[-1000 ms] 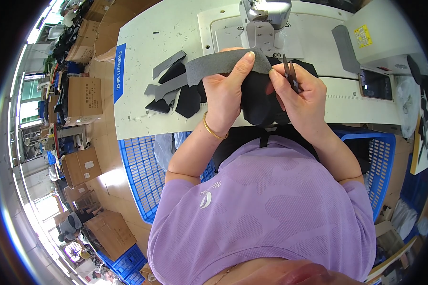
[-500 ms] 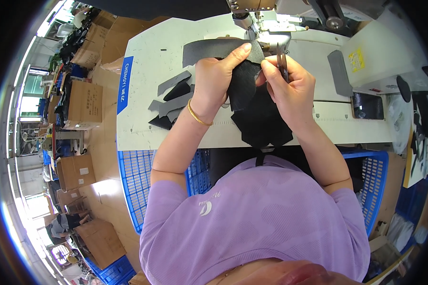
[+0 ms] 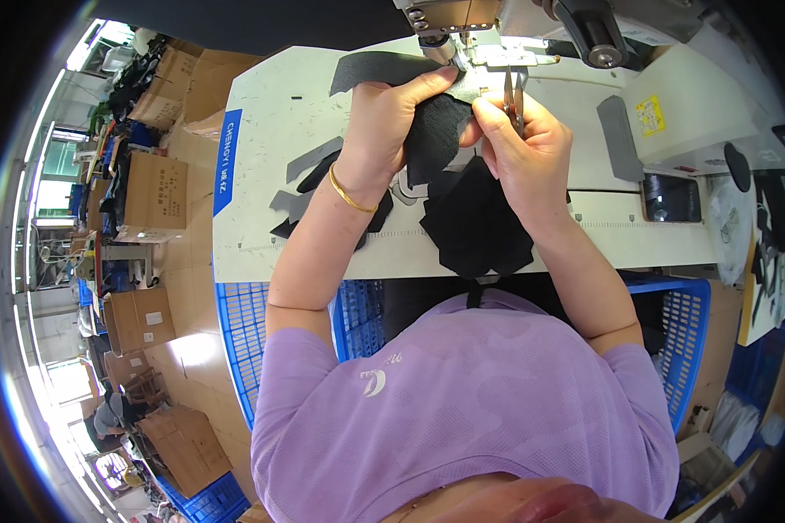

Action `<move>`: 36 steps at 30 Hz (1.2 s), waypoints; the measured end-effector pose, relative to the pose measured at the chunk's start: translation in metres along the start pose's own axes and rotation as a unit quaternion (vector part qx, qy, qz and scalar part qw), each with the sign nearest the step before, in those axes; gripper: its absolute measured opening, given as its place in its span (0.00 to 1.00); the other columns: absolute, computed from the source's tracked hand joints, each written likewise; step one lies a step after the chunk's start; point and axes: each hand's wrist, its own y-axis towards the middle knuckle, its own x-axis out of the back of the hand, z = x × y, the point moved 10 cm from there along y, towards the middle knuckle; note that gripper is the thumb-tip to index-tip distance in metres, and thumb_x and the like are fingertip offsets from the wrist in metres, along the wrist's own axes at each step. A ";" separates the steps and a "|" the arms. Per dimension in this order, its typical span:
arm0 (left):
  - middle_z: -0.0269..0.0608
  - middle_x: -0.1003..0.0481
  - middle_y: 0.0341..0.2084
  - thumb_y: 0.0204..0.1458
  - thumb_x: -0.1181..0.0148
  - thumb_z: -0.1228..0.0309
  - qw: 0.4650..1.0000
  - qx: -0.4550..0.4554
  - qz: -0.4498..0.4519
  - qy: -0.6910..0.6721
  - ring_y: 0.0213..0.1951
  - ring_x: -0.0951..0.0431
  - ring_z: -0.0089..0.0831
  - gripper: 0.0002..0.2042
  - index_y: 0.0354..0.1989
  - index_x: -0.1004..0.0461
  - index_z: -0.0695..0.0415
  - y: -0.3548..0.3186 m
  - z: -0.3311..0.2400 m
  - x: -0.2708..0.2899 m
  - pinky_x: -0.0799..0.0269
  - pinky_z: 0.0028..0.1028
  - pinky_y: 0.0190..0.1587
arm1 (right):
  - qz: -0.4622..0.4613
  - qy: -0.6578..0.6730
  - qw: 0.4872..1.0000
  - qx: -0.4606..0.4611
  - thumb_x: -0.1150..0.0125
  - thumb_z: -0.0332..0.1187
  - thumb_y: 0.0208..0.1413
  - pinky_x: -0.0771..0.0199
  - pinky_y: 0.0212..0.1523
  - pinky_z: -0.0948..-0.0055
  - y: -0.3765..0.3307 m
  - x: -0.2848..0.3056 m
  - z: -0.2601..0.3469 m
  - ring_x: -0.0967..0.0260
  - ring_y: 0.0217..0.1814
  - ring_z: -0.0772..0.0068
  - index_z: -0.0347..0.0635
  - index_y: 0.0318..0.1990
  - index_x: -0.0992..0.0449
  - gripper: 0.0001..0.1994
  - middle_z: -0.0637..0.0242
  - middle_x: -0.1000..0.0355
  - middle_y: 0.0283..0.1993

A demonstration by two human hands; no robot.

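Just in front of the sewing machine's needle area (image 3: 456,52), my left hand (image 3: 377,131) grips a black fabric piece (image 3: 434,135) joined to or lying against a grey strip (image 3: 371,70), thumb on top. My right hand (image 3: 528,152) is closed around small metal thread snips (image 3: 508,96), their points upward. Its thumb and forefinger also meet the right edge of the fabric. Whether the fabric still lies under the presser foot is hard to see. Below the hands, a stack of black cut pieces (image 3: 478,231) rests at the table's front edge.
Loose grey and black pieces (image 3: 312,161) lie left on the white table (image 3: 262,113). To the right are a grey strip (image 3: 619,135) and a phone (image 3: 672,199). Blue crates (image 3: 685,349) stand below the table. Cardboard boxes (image 3: 153,187) line the floor at left.
Both hands have moved slightly away from me and left with the fabric, toward the machine head. The held black piece has lifted clear of the stack below, showing more table between them.
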 end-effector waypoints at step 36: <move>0.45 0.20 0.32 0.51 0.37 0.77 0.985 -0.026 0.150 0.079 0.30 0.20 0.26 0.09 0.38 0.22 0.70 0.011 -0.005 -0.006 0.23 0.23 0.35 | -0.006 -0.046 0.999 0.011 0.44 0.32 0.54 0.44 0.20 0.82 0.000 -0.002 0.000 0.43 0.17 0.92 0.40 0.24 0.24 0.10 0.76 0.29 0.16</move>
